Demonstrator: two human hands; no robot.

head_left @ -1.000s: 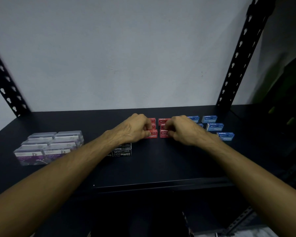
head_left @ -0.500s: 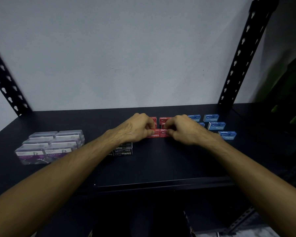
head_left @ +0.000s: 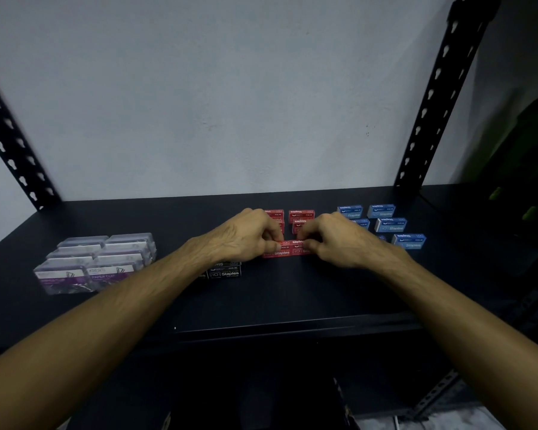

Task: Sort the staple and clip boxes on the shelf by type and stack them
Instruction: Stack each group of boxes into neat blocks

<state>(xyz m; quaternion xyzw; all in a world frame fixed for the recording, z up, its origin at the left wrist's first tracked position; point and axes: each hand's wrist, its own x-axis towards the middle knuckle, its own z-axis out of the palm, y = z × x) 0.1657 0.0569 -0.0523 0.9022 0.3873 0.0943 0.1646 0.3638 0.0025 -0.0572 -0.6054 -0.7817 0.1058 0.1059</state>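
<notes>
Red staple boxes [head_left: 301,216] sit in two short columns at the shelf's middle. My left hand [head_left: 246,237] pinches the front left red box [head_left: 278,251]. My right hand [head_left: 336,240] pinches the front right red box [head_left: 302,248] beside it; the two boxes touch. Blue staple boxes [head_left: 391,225] lie spread out to the right. Black staple boxes [head_left: 224,272] stand under my left wrist, partly hidden. Clear paper clip boxes [head_left: 97,262] with purple labels form a block at the left.
The dark shelf [head_left: 292,299] has a front edge near my forearms. Perforated black uprights rise at the left [head_left: 16,150] and right [head_left: 438,97] against a pale wall. A dark green object [head_left: 528,169] stands beyond the right upright.
Both hands have pushed the two front red boxes together so that they touch. The other boxes have not moved.
</notes>
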